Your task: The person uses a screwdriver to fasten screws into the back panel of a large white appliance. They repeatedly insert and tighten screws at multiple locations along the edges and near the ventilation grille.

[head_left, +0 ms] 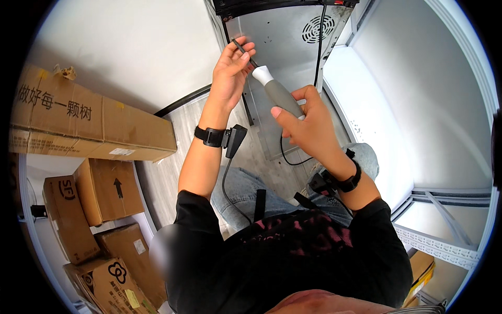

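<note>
A screwdriver (279, 92) with a grey handle, a white collar and a dark shaft slants up to the left in front of a grey metal panel (277, 57). My right hand (312, 119) is wrapped around the handle's lower end, with the thumb along it. My left hand (231, 70) holds the dark shaft between thumb and fingers near its tip. The tip is close to the panel's upper left edge; whether it touches a screw, I cannot tell. The panel belongs to a box-shaped appliance with a black top and a round slotted vent (318, 29).
A black cable (319, 49) hangs down the panel, and a loop lies by the floor (175, 133). At left, a long cardboard box (94, 115) juts out above shelved cartons (116, 191). White metal shelving (439, 251) stands to the right; a white wall (136, 42) rises behind.
</note>
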`<state>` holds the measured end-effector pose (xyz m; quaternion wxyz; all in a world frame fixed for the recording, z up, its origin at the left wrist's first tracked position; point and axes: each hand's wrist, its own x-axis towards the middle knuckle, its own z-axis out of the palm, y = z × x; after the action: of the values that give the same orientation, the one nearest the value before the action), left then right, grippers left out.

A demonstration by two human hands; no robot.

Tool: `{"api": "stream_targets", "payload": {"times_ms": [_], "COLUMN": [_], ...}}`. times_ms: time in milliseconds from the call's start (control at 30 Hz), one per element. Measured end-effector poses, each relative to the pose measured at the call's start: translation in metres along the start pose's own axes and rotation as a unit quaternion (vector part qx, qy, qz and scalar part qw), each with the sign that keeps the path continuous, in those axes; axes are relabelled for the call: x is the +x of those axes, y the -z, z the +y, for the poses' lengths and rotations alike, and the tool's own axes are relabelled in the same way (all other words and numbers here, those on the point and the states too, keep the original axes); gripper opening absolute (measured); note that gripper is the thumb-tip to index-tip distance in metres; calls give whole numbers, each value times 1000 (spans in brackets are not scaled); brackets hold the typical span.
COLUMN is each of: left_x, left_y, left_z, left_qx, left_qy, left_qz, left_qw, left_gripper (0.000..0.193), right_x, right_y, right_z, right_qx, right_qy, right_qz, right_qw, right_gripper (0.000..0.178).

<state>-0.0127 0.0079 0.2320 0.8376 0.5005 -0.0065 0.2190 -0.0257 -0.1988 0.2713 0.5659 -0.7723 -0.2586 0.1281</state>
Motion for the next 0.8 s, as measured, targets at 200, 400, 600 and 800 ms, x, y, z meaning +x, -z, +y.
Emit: {"api": "stream_targets", "payload": {"times_ms": [200,400,600,800], "left_x": [0,2,-5,-6], "left_y": [-2,0,-8,-15], "left_z": [1,0,2,-17], "left_qx": [17,49,67,105], "left_qy": [-1,-3,-18,33], "left_qz": [14,16,35,32], "left_qw": [1000,999,997,993], "left_gripper": [44,44,47,38], "right_x": [3,-1,-11,14], "right_y": [12,18,42,105], "right_z": [-1,3,14,47], "right_qx": [222,312,333,218], "right_qy": [-155,-174,-156,-127], "right_qz": [-175,-211,-281,-252], "right_qw": [947,910,886,934], "right_gripper": [34,44,45,29]}}
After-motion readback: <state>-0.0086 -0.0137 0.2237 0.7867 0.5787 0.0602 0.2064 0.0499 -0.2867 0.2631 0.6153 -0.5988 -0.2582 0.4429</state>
